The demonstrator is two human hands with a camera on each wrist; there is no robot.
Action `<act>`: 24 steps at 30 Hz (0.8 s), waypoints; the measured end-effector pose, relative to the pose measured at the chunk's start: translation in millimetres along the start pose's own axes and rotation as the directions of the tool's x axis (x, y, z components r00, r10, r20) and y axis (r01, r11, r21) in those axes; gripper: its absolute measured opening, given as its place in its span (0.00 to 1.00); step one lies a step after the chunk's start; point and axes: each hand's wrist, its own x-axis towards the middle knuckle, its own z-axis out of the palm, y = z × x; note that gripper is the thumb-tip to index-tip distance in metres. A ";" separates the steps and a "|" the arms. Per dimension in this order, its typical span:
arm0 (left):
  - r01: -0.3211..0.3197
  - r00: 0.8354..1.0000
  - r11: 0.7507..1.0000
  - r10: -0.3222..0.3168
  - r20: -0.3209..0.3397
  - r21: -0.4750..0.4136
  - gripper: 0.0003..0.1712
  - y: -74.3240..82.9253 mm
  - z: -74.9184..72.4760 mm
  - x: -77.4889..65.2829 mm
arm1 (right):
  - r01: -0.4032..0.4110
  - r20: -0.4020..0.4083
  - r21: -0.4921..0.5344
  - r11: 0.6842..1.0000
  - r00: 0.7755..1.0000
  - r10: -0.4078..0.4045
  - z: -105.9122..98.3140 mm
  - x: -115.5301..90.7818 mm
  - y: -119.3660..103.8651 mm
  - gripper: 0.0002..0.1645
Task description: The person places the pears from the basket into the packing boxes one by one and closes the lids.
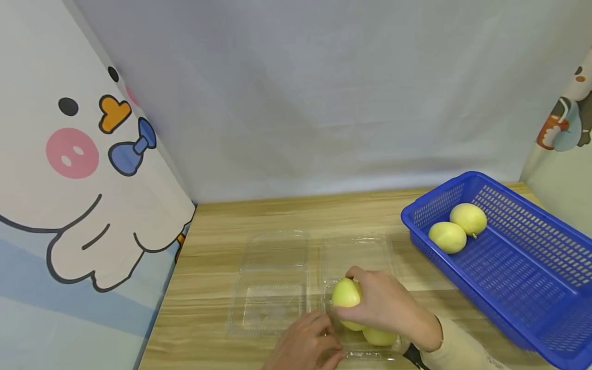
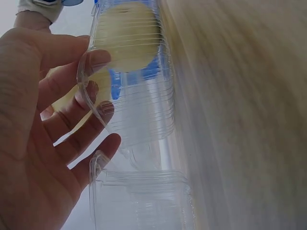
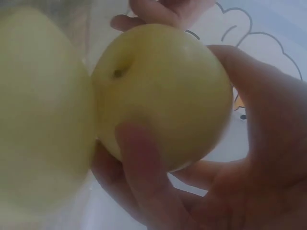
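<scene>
My right hand [image 1: 381, 303] grips a round, pale yellow-green fruit [image 1: 346, 293] over the right-hand clear plastic clamshell box [image 1: 363, 354]. The right wrist view shows the held fruit's [image 3: 168, 91] dimpled stem end, with thumb and fingers around it. Against it in that view is another fruit [image 3: 43, 110]. Below the right hand, a yellow-green fruit [image 1: 379, 336] lies in the box, partly covered. My left hand [image 1: 307, 341] holds the left rim of this box; the left wrist view shows its fingertips [image 2: 98, 60] at the clear rim.
Left of it lies a second clear clamshell box [image 1: 273, 308] with its lid spread back. A blue plastic basket [image 1: 522, 288] stands at the right, holding two yellow-green fruits [image 1: 447, 237] at its far left end. A pale curtain [image 1: 324, 103] hangs behind the wooden table [image 1: 199, 308].
</scene>
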 end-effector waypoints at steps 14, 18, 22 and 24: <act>-0.015 0.999 1.000 0.013 -0.053 -0.021 0.09 0.1 -4.4 1.6 | -0.059 0.066 -0.202 0.978 0.995 0.074 24.5 6.0 3.1 0.31; -0.022 0.996 0.999 0.020 -0.087 -0.028 0.09 -0.9 -4.6 1.7 | 0.004 0.086 -0.207 0.978 0.996 0.014 24.7 6.7 6.5 0.31; -0.008 0.996 0.998 0.003 -0.093 -0.054 0.09 -0.2 -4.0 0.8 | 0.023 0.111 -0.199 0.980 0.994 -0.001 26.2 7.4 9.1 0.30; 0.002 0.996 0.998 -0.008 -0.088 -0.062 0.09 0.1 -3.5 0.2 | 0.015 0.115 -0.198 0.980 0.993 0.008 27.1 7.8 9.7 0.30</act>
